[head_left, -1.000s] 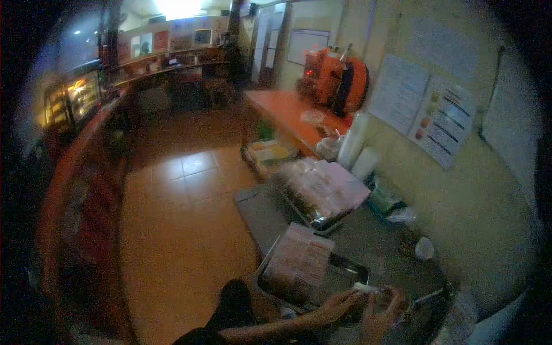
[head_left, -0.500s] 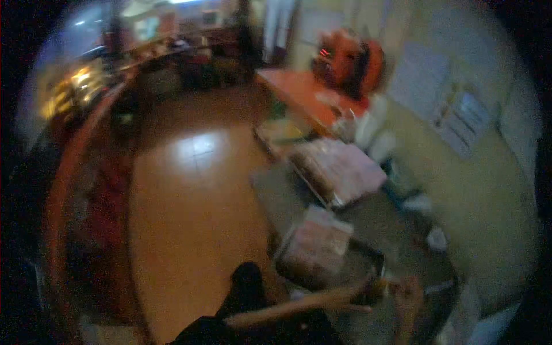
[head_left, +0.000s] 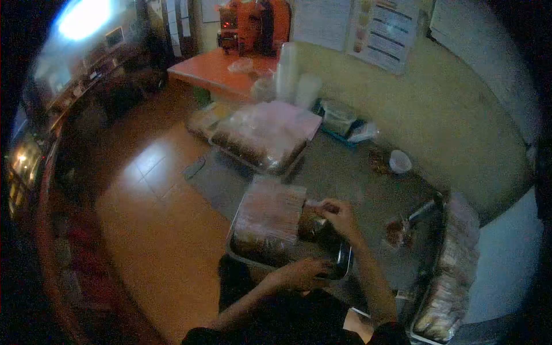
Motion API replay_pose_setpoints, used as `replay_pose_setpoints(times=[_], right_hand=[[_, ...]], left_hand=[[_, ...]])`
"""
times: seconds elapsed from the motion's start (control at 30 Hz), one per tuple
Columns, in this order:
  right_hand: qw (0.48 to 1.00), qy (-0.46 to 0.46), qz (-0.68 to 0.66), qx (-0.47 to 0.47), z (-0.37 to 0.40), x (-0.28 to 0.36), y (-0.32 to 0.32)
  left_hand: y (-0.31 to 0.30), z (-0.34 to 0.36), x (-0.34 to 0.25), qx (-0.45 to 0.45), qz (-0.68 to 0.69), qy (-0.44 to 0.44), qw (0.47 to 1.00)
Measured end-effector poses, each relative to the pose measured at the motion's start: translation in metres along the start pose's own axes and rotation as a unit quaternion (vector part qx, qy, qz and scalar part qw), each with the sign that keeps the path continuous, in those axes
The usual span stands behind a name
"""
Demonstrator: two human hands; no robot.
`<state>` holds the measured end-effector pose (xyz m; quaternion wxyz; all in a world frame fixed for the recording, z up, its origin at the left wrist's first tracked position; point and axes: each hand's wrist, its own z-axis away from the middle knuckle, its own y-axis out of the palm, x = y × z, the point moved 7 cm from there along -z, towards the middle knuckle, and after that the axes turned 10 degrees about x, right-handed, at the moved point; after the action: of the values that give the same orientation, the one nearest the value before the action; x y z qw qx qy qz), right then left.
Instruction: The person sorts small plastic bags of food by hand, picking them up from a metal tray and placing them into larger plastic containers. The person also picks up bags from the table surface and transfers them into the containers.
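Note:
A metal tray [head_left: 244, 261] stands at the near edge of the grey table, with wrapped, stacked pinkish packets [head_left: 270, 210] over its left part. Near the tray's front right corner, my left hand [head_left: 302, 274] reaches in, its fingers bent; what they hold, if anything, is hidden. My right hand [head_left: 339, 217] is at the packets' right edge, thumb and fingers pinched together on the edge of the clear wrapping. Dark contents show in the tray between both hands.
Behind sits a larger covered tray [head_left: 259, 138]. An orange table [head_left: 207, 72] with cups stands beyond. Along the wall are a teal basket [head_left: 339, 123] and a white bowl [head_left: 400, 161]. A long tray of wrapped items [head_left: 448, 287] lies at right; a small bag [head_left: 398, 233] is nearer.
The view has swung right and become sharper. My hands have moved to the near tray: the left from over its front side to its front right corner, the right onto the packets' edge.

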<state>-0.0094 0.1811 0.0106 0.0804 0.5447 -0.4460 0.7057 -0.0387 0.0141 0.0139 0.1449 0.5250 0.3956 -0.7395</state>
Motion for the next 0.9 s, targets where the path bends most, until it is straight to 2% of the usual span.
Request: replay_pose_setpoints(times=[0.07,0.13,0.2,0.23,0.27,0.33,0.43,0.53,0.63,0.73,0.77,0.83,0.9], right_hand=[[0.999,-0.003,0.024,-0.036,-0.005,0.006,-0.002],[0.996,-0.017,0.064,-0.055,-0.008,0.012,-0.002],[0.993,0.0,0.085,-0.078,0.001,0.021,0.003],[0.992,0.009,0.094,-0.088,0.007,0.025,0.002],[0.978,-0.046,0.159,-0.126,0.009,0.032,0.0],[0.927,-0.16,0.283,-0.189,0.011,0.04,0.001],[0.961,-0.146,0.189,-0.139,-0.006,0.012,0.005],[0.98,-0.128,0.115,-0.103,0.0,0.023,0.006],[0.971,-0.096,0.183,-0.124,0.001,0.016,0.009],[0.979,-0.1,0.107,-0.144,0.001,0.005,0.011],[0.974,-0.113,0.136,-0.144,0.001,0.007,0.014],[0.96,-0.122,0.198,-0.155,0.002,0.009,0.011],[0.985,-0.072,0.121,-0.098,-0.002,0.015,0.012]], left_hand=[[0.01,-0.005,0.016,-0.023,-0.049,0.047,0.997],[0.014,-0.009,0.023,0.027,-0.068,0.024,0.997],[0.0,-0.012,0.016,-0.039,-0.04,0.042,0.998],[-0.007,-0.015,0.016,-0.072,-0.027,0.021,0.997],[-0.014,-0.019,0.016,-0.106,-0.013,0.0,0.994],[-0.027,-0.027,0.031,-0.179,0.016,-0.103,0.978],[-0.047,-0.023,0.041,-0.341,-0.047,-0.092,0.935],[-0.044,-0.034,0.063,-0.448,-0.139,0.015,0.883],[-0.046,-0.035,0.07,-0.41,0.005,0.005,0.912],[-0.041,-0.047,0.093,-0.361,0.052,-0.053,0.93],[-0.039,-0.044,0.092,-0.384,0.057,-0.033,0.921],[-0.05,-0.023,0.055,-0.414,0.073,0.014,0.907],[-0.049,-0.021,0.055,-0.381,0.143,-0.045,0.913]])
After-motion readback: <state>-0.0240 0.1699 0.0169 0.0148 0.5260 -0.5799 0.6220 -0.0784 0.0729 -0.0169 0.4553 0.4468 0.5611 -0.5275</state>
